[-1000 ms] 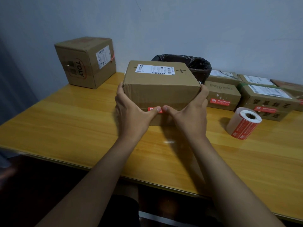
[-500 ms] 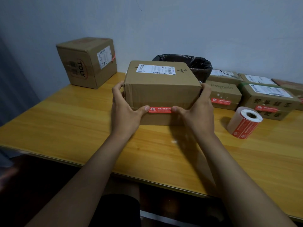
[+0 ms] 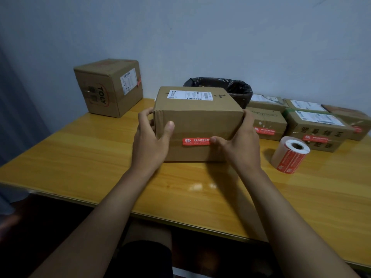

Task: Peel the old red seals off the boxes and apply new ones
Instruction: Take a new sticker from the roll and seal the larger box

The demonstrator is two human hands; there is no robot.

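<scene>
A brown cardboard box (image 3: 198,117) with a white shipping label on top stands on the wooden table (image 3: 80,153) in front of me. A red seal (image 3: 196,141) is stuck flat across the tape seam on its front face. My left hand (image 3: 151,145) grips the box's left end, fingers round the side and thumb on the front face above the seam. My right hand (image 3: 240,144) holds the right end, its thumb tip touching the seal's right end. A roll of red seals (image 3: 289,155) lies to the right of the box.
Several smaller boxes (image 3: 315,125) with red seals sit at the back right. A larger box marked TOLY (image 3: 109,87) stands at the back left. A bin with a black bag (image 3: 226,87) is behind the held box. The table's front edge runs close to my body.
My thumbs, which met at the middle of the seal, have slid apart and uncovered it. The left thumb has lifted above the seam; the right one rests at the seal's right end.
</scene>
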